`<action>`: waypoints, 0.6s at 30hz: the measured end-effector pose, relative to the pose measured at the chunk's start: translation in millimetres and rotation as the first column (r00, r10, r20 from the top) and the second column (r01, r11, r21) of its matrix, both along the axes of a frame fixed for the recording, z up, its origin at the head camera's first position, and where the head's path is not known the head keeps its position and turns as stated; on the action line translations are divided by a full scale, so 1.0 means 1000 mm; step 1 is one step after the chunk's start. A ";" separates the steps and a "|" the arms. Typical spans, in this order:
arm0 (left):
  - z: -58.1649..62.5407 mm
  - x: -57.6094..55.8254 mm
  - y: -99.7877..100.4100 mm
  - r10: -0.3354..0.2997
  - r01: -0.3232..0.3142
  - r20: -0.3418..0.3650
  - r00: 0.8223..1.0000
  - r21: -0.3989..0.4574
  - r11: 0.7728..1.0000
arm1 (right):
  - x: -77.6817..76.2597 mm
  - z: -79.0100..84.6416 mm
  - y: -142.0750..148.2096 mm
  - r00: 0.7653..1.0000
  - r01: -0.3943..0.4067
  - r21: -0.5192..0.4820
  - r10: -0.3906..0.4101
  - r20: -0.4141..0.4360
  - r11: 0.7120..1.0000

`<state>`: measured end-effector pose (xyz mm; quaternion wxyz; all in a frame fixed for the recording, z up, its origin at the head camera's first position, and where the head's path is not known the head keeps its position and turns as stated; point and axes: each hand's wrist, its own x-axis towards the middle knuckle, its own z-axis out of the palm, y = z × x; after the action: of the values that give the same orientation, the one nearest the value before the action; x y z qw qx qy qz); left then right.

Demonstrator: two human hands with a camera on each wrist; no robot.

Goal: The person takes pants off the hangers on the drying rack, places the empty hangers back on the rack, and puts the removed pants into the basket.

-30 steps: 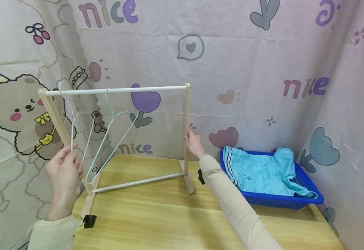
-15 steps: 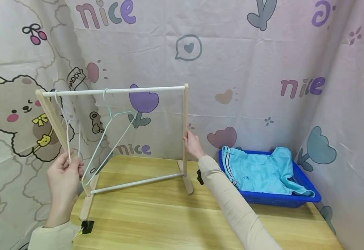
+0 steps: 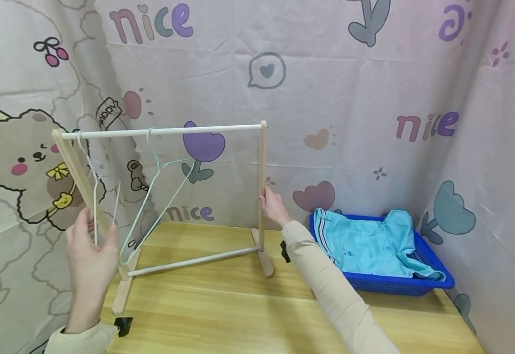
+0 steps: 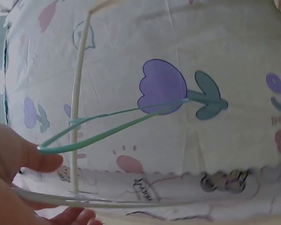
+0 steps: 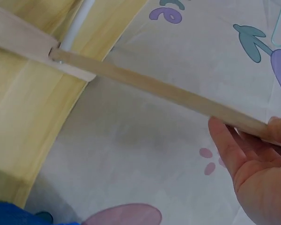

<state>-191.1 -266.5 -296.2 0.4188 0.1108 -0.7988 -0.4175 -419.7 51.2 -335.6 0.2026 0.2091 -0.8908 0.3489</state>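
Note:
A wooden rack [image 3: 204,130] with a white top rail stands on the table [image 3: 222,305]. From the rail's left end hangs a white clothes hanger [image 3: 96,196]; a mint-green hanger [image 3: 144,204] hangs to its right. My left hand [image 3: 91,268] is around the white hanger's lower part, thumb and fingers spread apart. In the left wrist view the thumb is clear of the white hanger [image 4: 107,202] and close to the mint hanger's end [image 4: 61,149]. My right hand [image 3: 275,206] grips the rack's right post [image 5: 168,91] between thumb and fingers.
At the right of the table is a blue basket [image 3: 386,283] with light-blue shorts [image 3: 363,246] lying in it. Black tape [image 3: 123,325] is near the rack's left foot. A printed curtain [image 3: 341,98] surrounds the table.
The white hanger first swung leftward toward the left post. My left thumb and fingers, which pinched it, have since spread apart. My right hand stays on the right post.

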 end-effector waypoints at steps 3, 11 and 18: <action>0.000 0.001 0.004 0.028 -0.043 -0.121 0.992 -0.124 0.991 | -0.001 0.003 0.003 1.000 -0.017 0.007 0.017 0.003 1.000; 0.005 0.000 0.021 0.011 -0.169 -0.363 0.932 -0.407 0.898 | 0.003 0.005 0.010 1.000 -0.001 -0.012 0.001 -0.003 1.000; 0.002 -0.003 0.044 -0.062 -0.162 -0.343 0.937 -0.586 0.794 | 0.011 -0.003 0.026 1.000 0.011 0.021 -0.012 0.005 1.000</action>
<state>-193.7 -222.5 -294.0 0.5761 -0.0824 -0.8009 -0.1412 -408.8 77.2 -338.4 0.2001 0.2052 -0.8961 0.3390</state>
